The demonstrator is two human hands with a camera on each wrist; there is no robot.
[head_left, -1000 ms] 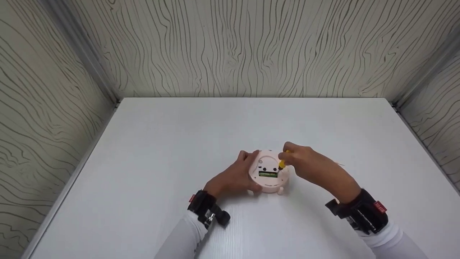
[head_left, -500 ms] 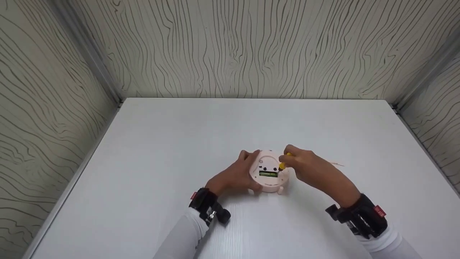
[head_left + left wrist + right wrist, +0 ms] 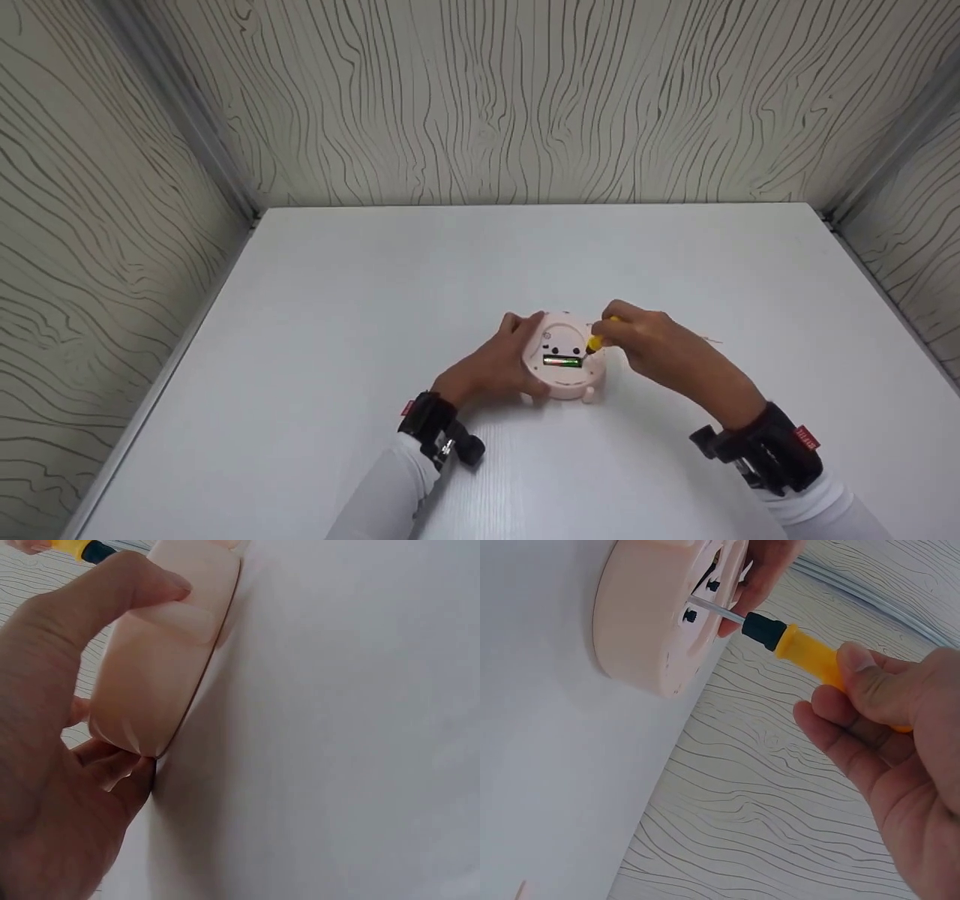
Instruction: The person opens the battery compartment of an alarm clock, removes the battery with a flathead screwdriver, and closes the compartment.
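A pale pink round clock (image 3: 570, 377) lies face down on the white table, its back turned up. My left hand (image 3: 491, 365) grips its left side, thumb along the near edge and fingers at the far side. A battery (image 3: 562, 361) shows in the uncovered slot, near two black knobs (image 3: 691, 616). My right hand (image 3: 660, 346) pinches the yellow handle of a screwdriver (image 3: 810, 652) between thumb and fingers. Its metal shaft slants down, with the tip right at the slot's right end. In the left wrist view, the thumb (image 3: 161, 586) presses beside a small foot of the clock.
White table (image 3: 390, 285) extends around the clock on all sides. Behind the right forearm lies a thin pinkish strip (image 3: 711, 340). Wood-grain panels (image 3: 480, 105) stand at the back and both sides. Each wrist wears a black camera strap (image 3: 776, 446).
The right hand and screwdriver have shifted slightly, with the tip staying by the slot's right end. The battery now shows a reddish glint. The left hand keeps its hold on the clock.
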